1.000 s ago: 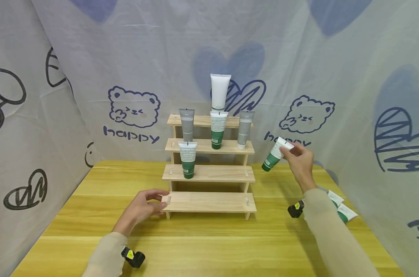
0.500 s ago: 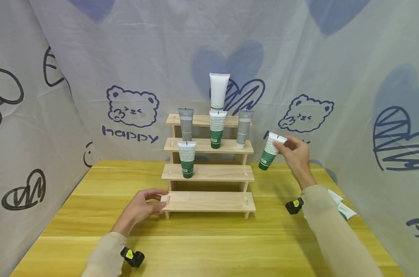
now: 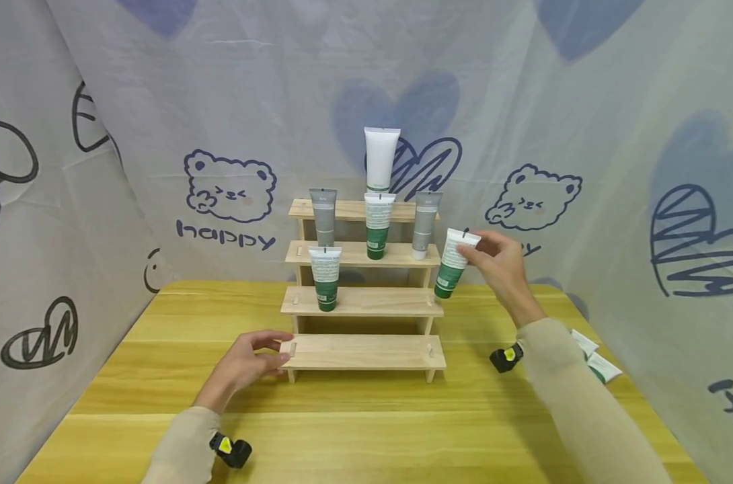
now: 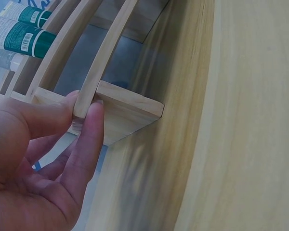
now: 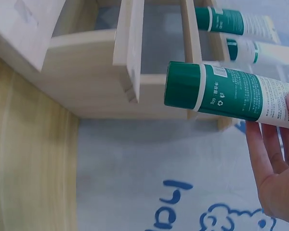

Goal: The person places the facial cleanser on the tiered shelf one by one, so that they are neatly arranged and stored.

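My left hand (image 3: 245, 366) pinches the left end of the bottom step of a wooden tiered rack (image 3: 363, 353); the left wrist view shows thumb and forefinger on either side of the board (image 4: 94, 79). With my right hand (image 3: 502, 269) I hold a green and white squeeze tube (image 3: 452, 263) by its flat white end, green cap down and tilted. It overlaps the right end of the second step from the bottom in the head view. On that step's left stands a similar green and white tube (image 3: 326, 279).
Higher up stand a grey tube (image 3: 323, 218), another green and white tube (image 3: 378, 225), a grey tube with a white cap (image 3: 426, 225) and a tall white tube (image 3: 380, 160). More tubes (image 3: 602, 368) lie at the table's right. A printed curtain (image 3: 233, 101) hangs behind.
My right hand has carried the green and white tube leftward to the rack's right end, and the tube has turned more upright. My left hand keeps its place on the bottom step.
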The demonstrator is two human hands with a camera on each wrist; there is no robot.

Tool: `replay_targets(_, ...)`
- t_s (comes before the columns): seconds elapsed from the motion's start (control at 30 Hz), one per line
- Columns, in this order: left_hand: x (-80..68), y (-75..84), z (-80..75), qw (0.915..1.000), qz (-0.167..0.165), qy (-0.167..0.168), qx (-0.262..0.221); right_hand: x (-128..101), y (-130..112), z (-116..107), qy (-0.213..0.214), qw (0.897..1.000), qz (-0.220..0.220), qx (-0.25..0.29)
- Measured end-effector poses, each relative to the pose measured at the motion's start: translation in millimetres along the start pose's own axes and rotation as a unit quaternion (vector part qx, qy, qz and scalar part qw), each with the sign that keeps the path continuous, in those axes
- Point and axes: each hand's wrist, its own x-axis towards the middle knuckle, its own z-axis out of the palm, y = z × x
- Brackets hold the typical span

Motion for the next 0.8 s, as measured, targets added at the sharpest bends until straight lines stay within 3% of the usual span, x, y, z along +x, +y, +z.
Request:
replay_targets(0.43,-0.4,1.5,0.3,1.0000,-0.001,0.002,0.006,-2.0,-17.7,27.5,-0.056,0.997,-0.037,0.035)
replay_targets(0.8,0.2,6.5,1.8,0.9997,-0.011,0.007,0.023,-4.2,-25.9,53.9,-0.083,0.995,-0.053,0.032)
